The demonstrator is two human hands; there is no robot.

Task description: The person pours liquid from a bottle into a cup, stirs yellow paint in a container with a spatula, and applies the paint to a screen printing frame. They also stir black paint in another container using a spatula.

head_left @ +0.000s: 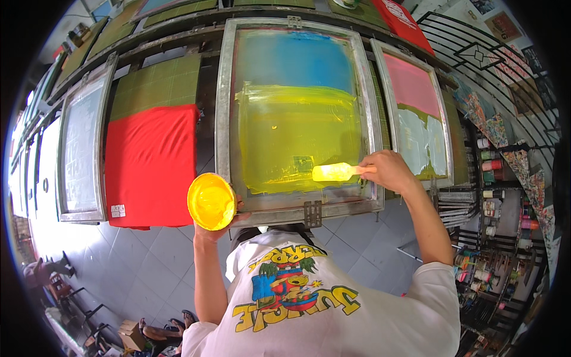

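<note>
My left hand [206, 234] grips a round tub of yellow ink [210, 202], its open top tilted toward the camera. In my right hand [388, 170] is a spatula [334, 172] by its handle, the blade coated in yellow ink. That blade is over the lower right part of a metal-framed printing screen [370, 125]. Yellow ink [285, 131] is smeared over most of its mesh, and a blue band [297, 59] shows along the far end. The tub is beside the screen's near left corner.
Left of the screen, a red cloth [153, 166] lies on a greenish board [156, 83]. Other framed screens stand at left [83, 149] and right [416, 89]. A rack with several containers [492, 178] is at right. A person's feet [178, 324] and a cardboard box [132, 334] show lower left.
</note>
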